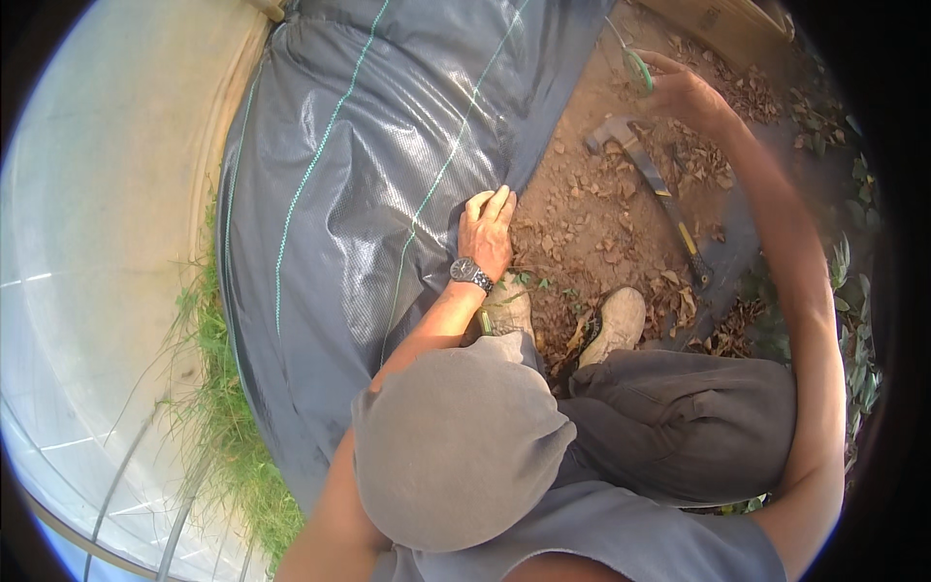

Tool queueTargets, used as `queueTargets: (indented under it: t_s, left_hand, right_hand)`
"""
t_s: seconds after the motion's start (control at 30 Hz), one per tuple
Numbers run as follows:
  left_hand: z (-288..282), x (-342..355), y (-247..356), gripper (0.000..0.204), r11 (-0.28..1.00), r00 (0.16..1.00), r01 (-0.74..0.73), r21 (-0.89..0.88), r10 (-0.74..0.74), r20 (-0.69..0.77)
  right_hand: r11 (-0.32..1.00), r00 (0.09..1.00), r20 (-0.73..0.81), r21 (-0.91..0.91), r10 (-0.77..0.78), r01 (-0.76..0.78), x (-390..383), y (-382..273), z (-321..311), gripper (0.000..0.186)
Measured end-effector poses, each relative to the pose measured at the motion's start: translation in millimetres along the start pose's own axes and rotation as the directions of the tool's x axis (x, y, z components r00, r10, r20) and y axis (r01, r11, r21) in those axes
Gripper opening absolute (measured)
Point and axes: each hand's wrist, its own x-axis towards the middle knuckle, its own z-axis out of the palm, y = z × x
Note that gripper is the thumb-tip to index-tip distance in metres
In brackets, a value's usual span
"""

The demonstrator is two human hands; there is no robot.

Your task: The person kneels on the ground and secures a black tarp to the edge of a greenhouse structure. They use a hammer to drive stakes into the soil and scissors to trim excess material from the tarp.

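A black woven ground cover sheet (388,194) with green stitched lines stretches over the ground on the left. At its right edge is my left hand (487,233), wearing a wristwatch (471,274); its fingers are bent close together on the fabric and the thumb is hidden. Farther off to the right, my right hand (679,95) is closed on what look like scissors (639,72), with a green looped handle and a thin tip toward the sheet's far edge. Below that hand, a hammer (661,184) with a black and yellow handle rests on the soil.
Bare brown soil (572,209) with dry leaves lies right of the sheet, under my shoes (618,325). A cardboard box (722,29) stands at the far right. Green plants (846,272) line the right side. Grass (228,398) and a pale plastic wall (107,194) border the left.
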Motion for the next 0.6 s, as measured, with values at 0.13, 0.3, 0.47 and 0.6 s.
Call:
queueTargets:
  t_s: [0.13,0.3,0.47,0.6]
  left_hand:
    - [5.7,4.9,10.0,0.054,1.000,1.000,-0.024,0.001,0.024,0.012]
    - [3.7,2.1,6.6,0.055,0.998,1.000,-0.013,-0.061,0.013,0.003]
    - [0.9,-1.0,10.7,0.058,0.999,1.000,0.008,-0.041,-0.008,0.018]
    - [1.0,-3.1,15.6,0.061,0.999,0.997,0.034,0.020,-0.035,0.074]
  right_hand:
    - [0.977,0.959,0.282,0.191,0.038,-0.095,-7.1,9.7,55.1,0.067]
    - [0.973,0.928,0.293,-0.049,0.229,-0.224,0.6,34.8,131.1,0.081]
    - [0.747,0.999,-0.021,-0.664,0.026,-0.033,5.6,47.0,155.4,0.038]
    - [0.550,0.996,0.054,-0.831,-0.070,0.084,1.6,51.6,157.6,0.033]
